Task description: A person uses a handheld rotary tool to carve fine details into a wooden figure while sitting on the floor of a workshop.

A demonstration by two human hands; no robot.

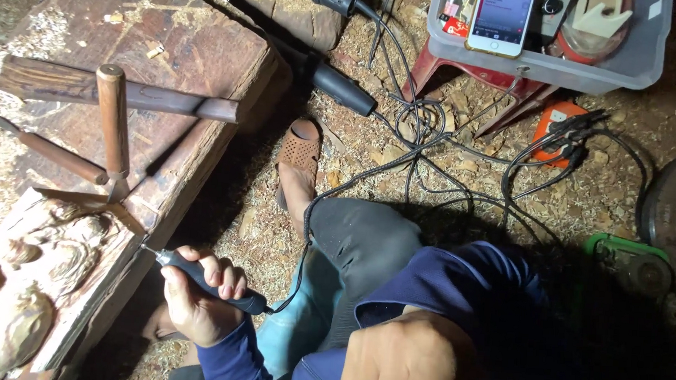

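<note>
One carved brown wood relief panel [28, 289] sits far left on the workbench, wooden-handled chisels [113, 120] lying above it. The left hand [193, 298] is wrapped around a slim black corded rotary tool [202, 279], tip touching the panel's edge. The right hand [410, 359] rests curled on the knee, holding nothing.

Black pen-style rotary tool [206, 282], corded, lies near-level, bit pointing left. Bit tip touches the right edge of the carved wooden relief panel [37, 274], near left.
</note>
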